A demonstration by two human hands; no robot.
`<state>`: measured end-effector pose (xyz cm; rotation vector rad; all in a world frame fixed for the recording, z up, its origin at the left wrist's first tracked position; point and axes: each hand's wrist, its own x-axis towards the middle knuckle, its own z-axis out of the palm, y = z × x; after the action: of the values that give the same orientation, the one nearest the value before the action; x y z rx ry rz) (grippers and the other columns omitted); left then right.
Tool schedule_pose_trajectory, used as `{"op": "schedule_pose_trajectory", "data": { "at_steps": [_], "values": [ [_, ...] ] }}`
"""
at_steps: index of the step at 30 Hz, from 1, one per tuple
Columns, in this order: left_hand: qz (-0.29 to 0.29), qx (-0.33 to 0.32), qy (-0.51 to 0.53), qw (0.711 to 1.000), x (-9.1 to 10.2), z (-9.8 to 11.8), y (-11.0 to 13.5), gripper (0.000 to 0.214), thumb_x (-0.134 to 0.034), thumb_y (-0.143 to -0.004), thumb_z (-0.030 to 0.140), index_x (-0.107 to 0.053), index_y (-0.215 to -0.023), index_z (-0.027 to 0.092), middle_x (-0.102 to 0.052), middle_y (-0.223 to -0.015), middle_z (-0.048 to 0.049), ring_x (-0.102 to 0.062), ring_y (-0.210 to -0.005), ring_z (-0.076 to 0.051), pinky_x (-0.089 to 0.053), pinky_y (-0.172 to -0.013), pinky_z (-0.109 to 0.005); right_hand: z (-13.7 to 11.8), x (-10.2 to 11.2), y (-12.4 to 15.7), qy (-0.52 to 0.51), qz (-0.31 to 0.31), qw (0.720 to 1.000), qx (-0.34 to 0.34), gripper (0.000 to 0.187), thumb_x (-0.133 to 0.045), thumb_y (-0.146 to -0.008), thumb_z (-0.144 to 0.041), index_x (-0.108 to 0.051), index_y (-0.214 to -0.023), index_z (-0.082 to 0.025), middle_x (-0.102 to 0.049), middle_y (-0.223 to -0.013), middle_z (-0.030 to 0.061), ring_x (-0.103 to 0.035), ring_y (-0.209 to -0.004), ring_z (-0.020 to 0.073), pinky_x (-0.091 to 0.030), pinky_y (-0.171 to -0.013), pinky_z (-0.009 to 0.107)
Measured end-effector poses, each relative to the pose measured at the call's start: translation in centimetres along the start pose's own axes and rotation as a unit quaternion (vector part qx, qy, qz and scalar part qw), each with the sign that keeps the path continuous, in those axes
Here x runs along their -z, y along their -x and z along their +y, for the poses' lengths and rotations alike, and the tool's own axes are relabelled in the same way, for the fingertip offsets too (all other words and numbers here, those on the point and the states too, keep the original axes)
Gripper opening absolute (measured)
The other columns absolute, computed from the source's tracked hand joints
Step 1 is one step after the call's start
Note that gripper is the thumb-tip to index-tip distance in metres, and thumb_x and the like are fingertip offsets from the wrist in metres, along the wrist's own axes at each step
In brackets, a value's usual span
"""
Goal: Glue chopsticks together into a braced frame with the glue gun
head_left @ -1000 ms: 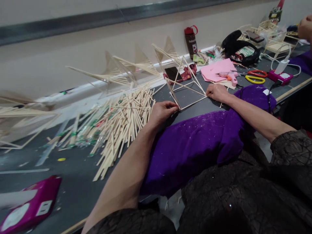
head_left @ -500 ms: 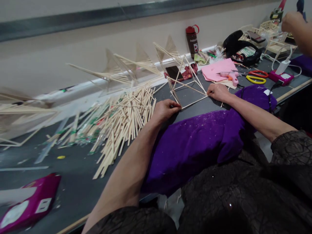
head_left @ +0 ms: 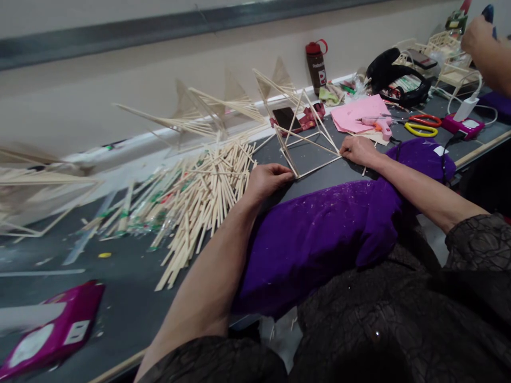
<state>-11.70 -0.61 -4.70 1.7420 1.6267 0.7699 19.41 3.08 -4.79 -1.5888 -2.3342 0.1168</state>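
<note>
On the grey table stands a frame of thin wooden sticks, with a square-like base and slanting sticks that meet in peaks. My left hand has its fingers closed at the frame's near left corner. The fingers of my right hand pinch the near right corner, at the other end of the same base stick. Just left of my left hand lies a big heap of loose wooden sticks. A pink glue gun rests on pink sheets beyond my right hand.
Purple cloth covers the near edge. Scissors with yellow handles and a magenta power strip lie right. Another magenta device sits front left. A bottle, a phone and stick models stand along the wall. Another person's hand is far right.
The view has shifted slightly. My left hand's fingers are closer together at the corner, drawn back a little to the left. My right hand and the stick frame stay about the same.
</note>
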Motion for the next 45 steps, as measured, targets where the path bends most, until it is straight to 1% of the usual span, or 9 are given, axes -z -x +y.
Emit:
{"op": "schedule_pose_trajectory", "data": {
  "at_steps": [5, 8, 18, 23, 32, 36, 39, 41, 45],
  "values": [
    [0.007, -0.037, -0.078, 0.996, -0.4, 0.3, -0.1, 0.025, -0.076, -0.068, 0.039, -0.084, -0.084, 0.021, -0.082, -0.086, -0.0058, -0.070, -0.079, -0.022, -0.054, -0.078, -0.034, 0.0, 0.0, -0.1, -0.002, -0.003, 1.000, -0.005, 0.031, -0.059, -0.095, -0.014, -0.086, -0.109, -0.019, -0.081, -0.118, 0.0080, -0.072, -0.105, 0.0240, -0.047, -0.080, 0.034],
    [0.016, -0.046, -0.103, 0.994, -0.6, 0.2, -0.1, 0.022, -0.075, -0.072, 0.038, -0.085, -0.084, 0.021, -0.083, -0.087, -0.0067, -0.073, -0.084, -0.025, -0.054, -0.082, -0.035, 0.1, 0.0, -0.2, -0.011, -0.001, 1.000, -0.004, 0.032, -0.058, -0.095, -0.013, -0.086, -0.108, -0.018, -0.081, -0.117, 0.0089, -0.072, -0.104, 0.0239, -0.048, -0.082, 0.034],
    [0.039, -0.038, -0.093, 0.994, -0.9, 0.3, 0.2, 0.020, -0.077, -0.074, 0.036, -0.085, -0.082, 0.020, -0.079, -0.077, -0.0068, -0.070, -0.072, -0.023, -0.054, -0.071, -0.034, 0.1, 0.1, -0.3, -0.011, -0.005, 1.000, 0.001, 0.034, -0.057, -0.093, -0.013, -0.086, -0.110, -0.018, -0.080, -0.117, 0.0098, -0.070, -0.104, 0.0247, -0.048, -0.082, 0.034],
    [0.036, -0.034, -0.101, 0.994, -0.8, 0.6, 0.2, 0.016, -0.078, -0.074, 0.033, -0.084, -0.081, 0.020, -0.080, -0.079, -0.0065, -0.070, -0.073, -0.023, -0.053, -0.074, -0.036, -0.1, 0.3, -0.3, -0.008, -0.003, 1.000, -0.003, 0.033, -0.058, -0.093, -0.011, -0.086, -0.109, -0.018, -0.080, -0.120, 0.0093, -0.070, -0.106, 0.0257, -0.048, -0.084, 0.035],
    [0.037, -0.042, -0.095, 0.994, -0.7, 0.7, 0.2, 0.016, -0.078, -0.072, 0.038, -0.082, -0.075, 0.023, -0.079, -0.079, -0.0062, -0.069, -0.075, -0.025, -0.050, -0.074, -0.037, 0.2, 0.0, -0.4, -0.009, 0.000, 1.000, -0.002, 0.034, -0.056, -0.094, -0.013, -0.086, -0.110, -0.019, -0.080, -0.119, 0.0090, -0.070, -0.106, 0.0230, -0.047, -0.085, 0.033],
    [0.034, -0.008, -0.096, 0.995, -0.6, 0.8, 0.2, 0.022, -0.077, -0.075, 0.041, -0.082, -0.081, 0.021, -0.078, -0.080, -0.0053, -0.064, -0.073, -0.022, -0.047, -0.073, -0.036, 0.0, 0.2, -0.3, -0.013, -0.005, 1.000, 0.003, 0.033, -0.055, -0.096, -0.012, -0.085, -0.110, -0.017, -0.079, -0.120, 0.0105, -0.070, -0.106, 0.0222, -0.048, -0.086, 0.033],
    [0.018, 0.005, -0.123, 0.992, -0.3, 1.6, 0.7, 0.028, -0.072, -0.077, 0.039, -0.083, -0.091, 0.017, -0.078, -0.084, -0.0043, -0.062, -0.075, -0.019, -0.045, -0.075, -0.033, -0.1, 0.4, -0.4, -0.009, -0.005, 1.000, 0.009, 0.033, -0.054, -0.097, -0.013, -0.084, -0.110, -0.017, -0.079, -0.121, 0.0097, -0.070, -0.106, 0.0212, -0.048, -0.086, 0.032],
    [-0.002, 0.014, -0.147, 0.989, -0.1, 2.6, 1.2, 0.037, -0.069, -0.080, 0.046, -0.083, -0.099, 0.017, -0.078, -0.087, -0.0023, -0.061, -0.075, -0.018, -0.045, -0.074, -0.031, -0.1, 0.5, -0.4, -0.010, -0.003, 1.000, 0.013, 0.032, -0.054, -0.097, -0.012, -0.084, -0.110, -0.016, -0.079, -0.121, 0.0100, -0.070, -0.106, 0.0216, -0.048, -0.086, 0.031],
    [0.002, 0.038, -0.181, 0.983, 0.0, 4.3, 1.6, 0.045, -0.064, -0.077, 0.052, -0.082, -0.100, 0.018, -0.078, -0.083, -0.0026, -0.065, -0.078, -0.021, -0.046, -0.071, -0.031, -0.3, 0.7, -0.5, -0.014, -0.011, 1.000, 0.018, 0.032, -0.053, -0.098, -0.012, -0.083, -0.110, -0.016, -0.079, -0.123, 0.0102, -0.069, -0.109, 0.0225, -0.047, -0.087, 0.032]
  ]
}}
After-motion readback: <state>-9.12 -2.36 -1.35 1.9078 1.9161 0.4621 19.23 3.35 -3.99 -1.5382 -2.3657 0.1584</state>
